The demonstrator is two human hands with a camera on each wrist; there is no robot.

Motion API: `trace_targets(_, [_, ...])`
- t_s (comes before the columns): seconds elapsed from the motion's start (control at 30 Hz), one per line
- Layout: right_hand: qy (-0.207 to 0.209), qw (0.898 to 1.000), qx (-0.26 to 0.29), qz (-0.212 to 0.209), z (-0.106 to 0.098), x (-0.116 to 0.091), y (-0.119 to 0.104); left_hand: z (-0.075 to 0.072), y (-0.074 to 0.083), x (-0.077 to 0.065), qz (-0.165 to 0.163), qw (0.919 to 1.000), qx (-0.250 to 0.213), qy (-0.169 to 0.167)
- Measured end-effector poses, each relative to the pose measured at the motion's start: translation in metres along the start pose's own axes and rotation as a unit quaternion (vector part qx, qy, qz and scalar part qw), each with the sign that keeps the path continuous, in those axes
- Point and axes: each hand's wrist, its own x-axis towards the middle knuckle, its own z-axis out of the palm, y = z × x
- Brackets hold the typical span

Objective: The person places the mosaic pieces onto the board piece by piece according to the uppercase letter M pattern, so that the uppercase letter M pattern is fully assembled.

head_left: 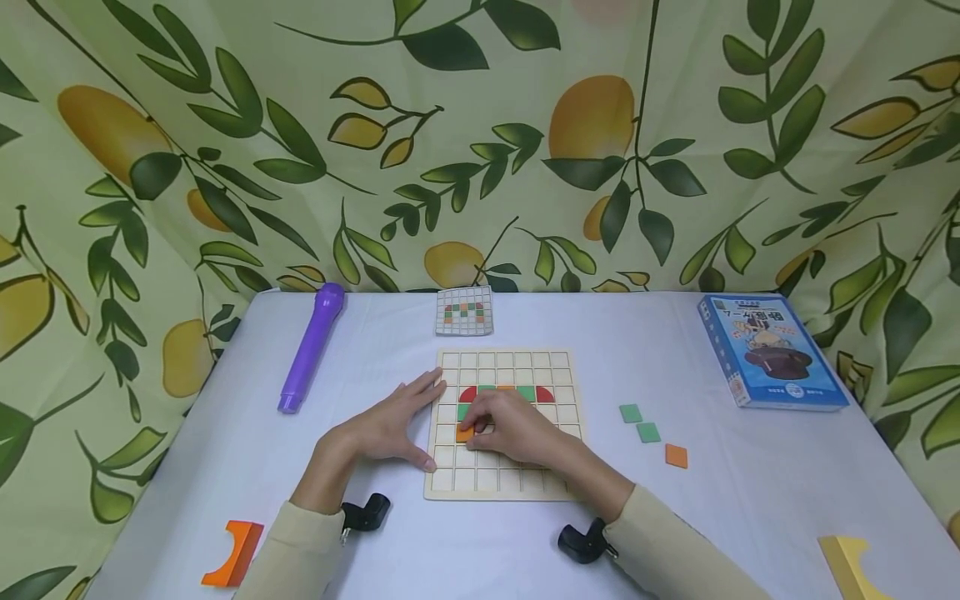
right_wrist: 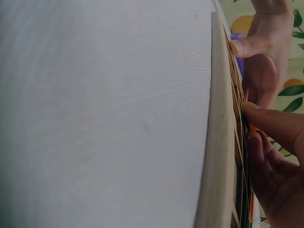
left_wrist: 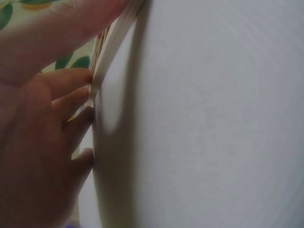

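Note:
A pale wooden grid board lies flat on the table. My left hand rests against its left edge, thumb and fingers spread. In the left wrist view, fingertips touch the board's side. With curled fingers, my right hand pinches an orange square tile at a cell on the board's left side; a bit of orange tile shows between the fingers in the right wrist view. Above it sit a green tile and a row with red rounded tiles, green and orange ones. My right hand hides part of the board.
Two green tiles and an orange tile lie right of the board. A pattern card stands behind it. Around are a purple microphone-shaped stick, a blue box, an orange arch block and a yellow one.

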Motion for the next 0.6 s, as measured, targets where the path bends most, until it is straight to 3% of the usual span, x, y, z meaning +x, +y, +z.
trace_targets(0.6, [-0.008,1.0,0.002,0.002,-0.0006,-0.0019,0.0015,0.0002,0.0024,0.0007,-0.009,0.9999,0.008,0.003])
